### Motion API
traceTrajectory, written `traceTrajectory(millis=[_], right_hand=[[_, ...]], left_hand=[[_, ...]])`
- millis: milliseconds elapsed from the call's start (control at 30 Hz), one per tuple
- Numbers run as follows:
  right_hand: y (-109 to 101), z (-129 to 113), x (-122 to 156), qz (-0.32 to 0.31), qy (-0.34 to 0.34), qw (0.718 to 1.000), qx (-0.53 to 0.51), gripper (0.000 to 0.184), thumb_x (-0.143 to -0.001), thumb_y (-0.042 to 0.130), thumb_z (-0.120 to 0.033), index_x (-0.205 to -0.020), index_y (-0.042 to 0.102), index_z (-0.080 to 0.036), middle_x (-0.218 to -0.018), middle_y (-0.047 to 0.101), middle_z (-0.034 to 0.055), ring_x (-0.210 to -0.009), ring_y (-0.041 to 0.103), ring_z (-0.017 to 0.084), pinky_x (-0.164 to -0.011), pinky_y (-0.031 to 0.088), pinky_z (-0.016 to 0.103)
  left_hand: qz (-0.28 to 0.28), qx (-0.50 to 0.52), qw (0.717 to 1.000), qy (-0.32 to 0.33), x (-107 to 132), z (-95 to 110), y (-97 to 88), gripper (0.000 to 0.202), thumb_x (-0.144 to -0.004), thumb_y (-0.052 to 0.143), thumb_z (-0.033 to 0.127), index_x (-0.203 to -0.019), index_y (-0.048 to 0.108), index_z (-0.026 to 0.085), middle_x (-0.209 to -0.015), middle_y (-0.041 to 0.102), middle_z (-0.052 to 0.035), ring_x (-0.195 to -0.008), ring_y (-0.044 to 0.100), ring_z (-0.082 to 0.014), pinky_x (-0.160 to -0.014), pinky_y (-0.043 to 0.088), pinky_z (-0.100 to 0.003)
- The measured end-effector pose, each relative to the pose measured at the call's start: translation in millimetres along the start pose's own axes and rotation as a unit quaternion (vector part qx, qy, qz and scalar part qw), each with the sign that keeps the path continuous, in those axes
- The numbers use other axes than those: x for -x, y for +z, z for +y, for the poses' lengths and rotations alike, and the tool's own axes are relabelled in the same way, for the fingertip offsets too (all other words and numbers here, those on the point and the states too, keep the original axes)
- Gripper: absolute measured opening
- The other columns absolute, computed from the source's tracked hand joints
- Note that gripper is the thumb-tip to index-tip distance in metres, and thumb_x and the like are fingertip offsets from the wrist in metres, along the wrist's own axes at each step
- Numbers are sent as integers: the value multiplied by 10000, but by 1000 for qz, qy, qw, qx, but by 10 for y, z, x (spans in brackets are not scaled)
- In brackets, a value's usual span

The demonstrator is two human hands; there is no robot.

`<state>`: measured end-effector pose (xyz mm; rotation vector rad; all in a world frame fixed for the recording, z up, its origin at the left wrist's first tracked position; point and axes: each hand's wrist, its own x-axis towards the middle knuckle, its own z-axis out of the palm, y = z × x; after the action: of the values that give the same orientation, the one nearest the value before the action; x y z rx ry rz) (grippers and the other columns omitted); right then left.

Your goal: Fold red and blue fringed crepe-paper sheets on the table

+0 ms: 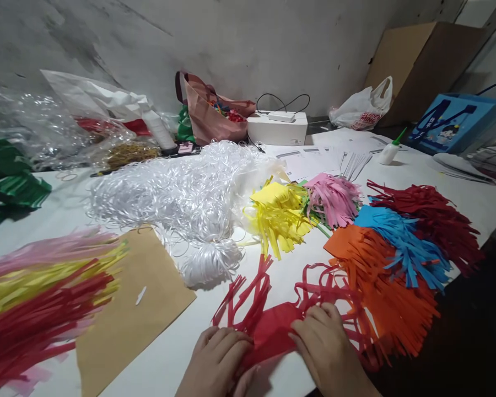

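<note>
A red fringed tissue paper piece (268, 325) lies on the white table (273, 275) at the near edge. My left hand (217, 361) rests on its left end with the fingers curled and pressing on the paper. My right hand (328, 347) holds its right end, with the fingertips pinched into the fold. Red fringe strips fan out above both hands. Just to the right lies a pile of orange fringed paper (380, 281), touching the red strips.
Blue (405, 242), dark red (434, 215), pink (333, 198) and yellow (279, 212) fringed piles sit behind. A heap of white ribbon (182, 198), a brown envelope (132, 309), finished tassels (37, 286) at left, a glue bottle (388, 151), a white box (276, 129) and bags line the wall.
</note>
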<state>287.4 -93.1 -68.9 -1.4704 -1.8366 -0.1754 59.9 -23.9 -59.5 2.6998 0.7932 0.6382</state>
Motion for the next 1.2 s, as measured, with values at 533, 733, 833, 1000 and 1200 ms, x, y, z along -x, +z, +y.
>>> traceTrajectory(millis=[533, 733, 833, 1000, 1200], right_hand=[[-30, 137, -203, 3, 80, 990, 113, 209, -1033, 460, -213, -1070, 662, -170, -985, 710, 98, -961, 641, 269, -934, 376, 476], [-58, 37, -10, 45, -149, 988, 21, 348, -1016, 376, -70, -969, 714, -142, -913, 765, 57, -977, 678, 194, -1007, 442, 376], [44, -22, 27, 8, -147, 989, 32, 411, -1019, 322, -61, -941, 721, -121, -915, 766, 61, -916, 686, 196, -999, 443, 366], [125, -20, 76, 6, -135, 990, 31, 357, -982, 363, -37, -880, 697, -113, -872, 736, 73, -885, 665, 207, -998, 428, 399], [89, -19, 121, -39, -108, 993, 5, 291, -997, 393, -98, -932, 673, -140, -910, 712, 61, -911, 629, 214, -949, 428, 378]], left_hand=[[-46, -92, 989, -104, -273, 114, 87, 281, -941, 432, 151, -698, 564, 203, -667, 632, -31, -604, 619, -228, -631, 431, -372], [-61, -100, 987, -110, -344, 111, 104, 298, -937, 446, 166, -662, 552, 211, -630, 638, -26, -574, 632, -226, -602, 434, -362], [-56, -86, 986, -132, -332, 65, 83, 281, -948, 445, 180, -682, 529, 218, -614, 641, -15, -556, 626, -216, -587, 442, -348], [82, -102, 989, -73, -165, 89, 39, 268, -912, 452, 86, -1121, 591, 177, -1020, 743, -116, -897, 673, -257, -782, 481, -388], [79, -84, 993, 40, -92, 270, 230, 246, -928, 460, 79, -994, 657, 210, -956, 757, -23, -891, 620, -226, -972, 325, -425]])
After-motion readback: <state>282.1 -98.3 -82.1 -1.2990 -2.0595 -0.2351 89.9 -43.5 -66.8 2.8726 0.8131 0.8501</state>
